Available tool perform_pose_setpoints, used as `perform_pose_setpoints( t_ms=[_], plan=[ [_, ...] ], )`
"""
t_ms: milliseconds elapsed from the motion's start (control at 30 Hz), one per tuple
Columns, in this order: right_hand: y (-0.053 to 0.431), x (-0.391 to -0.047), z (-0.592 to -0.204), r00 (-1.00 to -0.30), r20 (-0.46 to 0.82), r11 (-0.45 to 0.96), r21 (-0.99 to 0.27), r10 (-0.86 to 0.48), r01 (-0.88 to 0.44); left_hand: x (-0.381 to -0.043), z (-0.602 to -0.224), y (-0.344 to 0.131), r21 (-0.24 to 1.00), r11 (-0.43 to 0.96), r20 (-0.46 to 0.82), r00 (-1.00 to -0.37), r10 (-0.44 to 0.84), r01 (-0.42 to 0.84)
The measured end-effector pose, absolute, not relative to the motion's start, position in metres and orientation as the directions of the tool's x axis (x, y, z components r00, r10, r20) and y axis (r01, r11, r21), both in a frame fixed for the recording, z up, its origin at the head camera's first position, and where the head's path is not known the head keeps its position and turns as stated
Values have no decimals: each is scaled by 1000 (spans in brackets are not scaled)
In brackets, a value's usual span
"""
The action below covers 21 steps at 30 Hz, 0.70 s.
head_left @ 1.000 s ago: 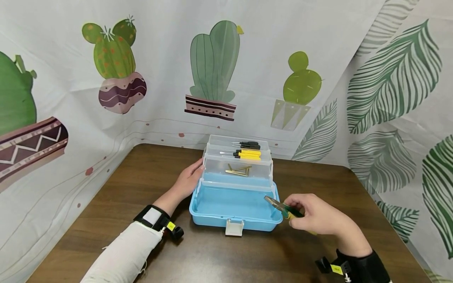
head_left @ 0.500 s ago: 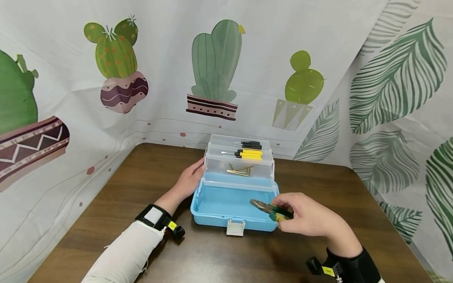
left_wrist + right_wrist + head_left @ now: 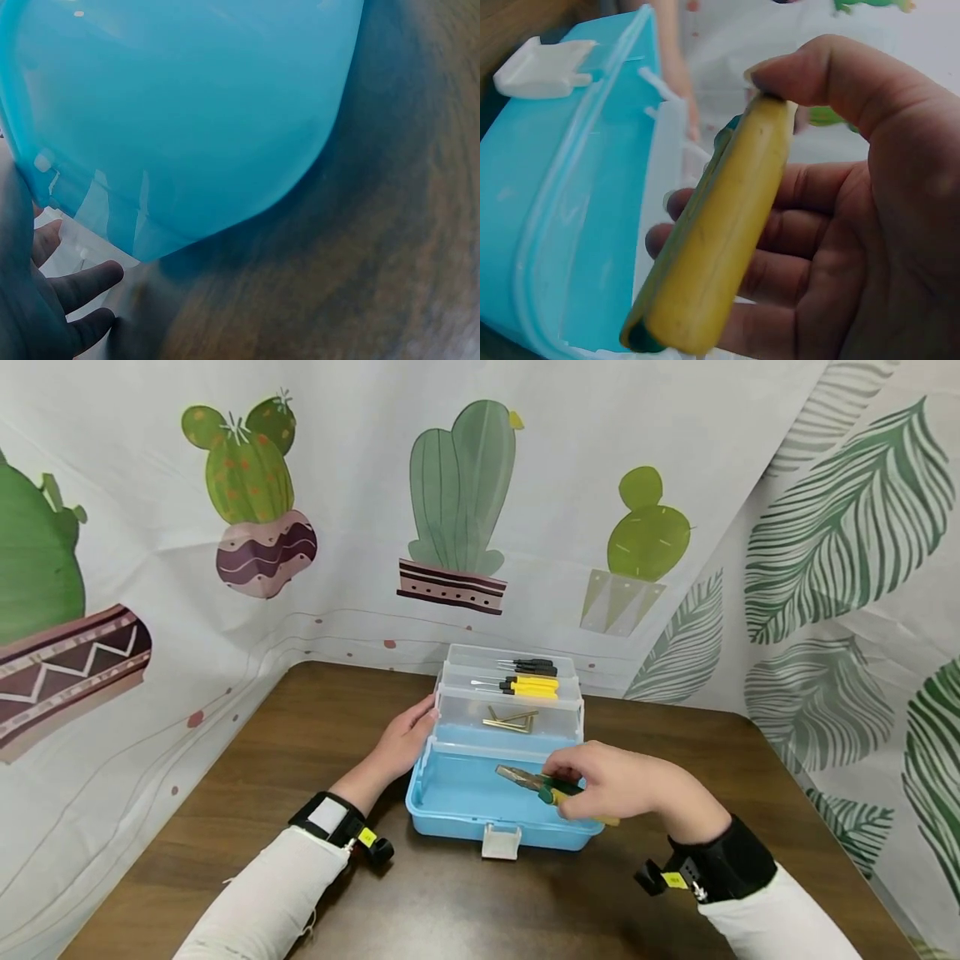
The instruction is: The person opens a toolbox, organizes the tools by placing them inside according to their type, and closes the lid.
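A blue toolbox [image 3: 504,835] stands opened on the table, its clear trays [image 3: 467,708] raised in steps at the back. Over the bottom compartment my right hand [image 3: 611,781] pinches a pair of pliers [image 3: 553,787] by its green and yellow handles; the metal jaws point left. In the right wrist view the thumb and fingers press on the yellow handle [image 3: 724,225]. My left hand [image 3: 401,743] rests against the left side of the box near the trays. Its fingers [image 3: 86,289] look fairly straight in the left wrist view, and part of the hand is cut off there.
Black-handled screwdrivers [image 3: 536,667] lie in the top tray and yellow-handled screwdrivers [image 3: 534,686] in the middle one. Brass-coloured hex keys [image 3: 510,724] sit in the lowest tray. A white latch [image 3: 501,842] hangs at the front. Behind the wooden table [image 3: 315,718] is a printed cloth [image 3: 345,527].
My right hand has carried the pliers leftward, from the box's right edge to above the bottom compartment. The left hand stays against the box's side.
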State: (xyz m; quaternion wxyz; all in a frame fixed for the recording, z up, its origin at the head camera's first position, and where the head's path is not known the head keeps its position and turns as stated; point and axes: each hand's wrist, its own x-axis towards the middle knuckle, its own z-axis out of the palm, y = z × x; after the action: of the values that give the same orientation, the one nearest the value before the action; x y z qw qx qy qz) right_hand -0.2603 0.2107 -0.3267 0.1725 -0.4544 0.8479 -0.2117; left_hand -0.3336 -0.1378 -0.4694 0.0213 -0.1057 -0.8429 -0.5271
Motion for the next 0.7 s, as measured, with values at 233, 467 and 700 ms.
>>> perform_pose_setpoints(
  t_ms=[233, 467, 700],
  plan=[
    [188, -276, -325, -477, -247, 534, -479, -843, -696, -333, -469, -137, 881, 423, 160, -976, 150, 210],
    [170, -281, -334, -455, -366, 582, -453, -812, -676, -331, -469, -137, 882, 424, 155, -976, 153, 206],
    [160, -288, -345, -458, -420, 615, -422, -784, -666, -331, -467, -137, 882, 422, 157, -976, 153, 209]
  ],
)
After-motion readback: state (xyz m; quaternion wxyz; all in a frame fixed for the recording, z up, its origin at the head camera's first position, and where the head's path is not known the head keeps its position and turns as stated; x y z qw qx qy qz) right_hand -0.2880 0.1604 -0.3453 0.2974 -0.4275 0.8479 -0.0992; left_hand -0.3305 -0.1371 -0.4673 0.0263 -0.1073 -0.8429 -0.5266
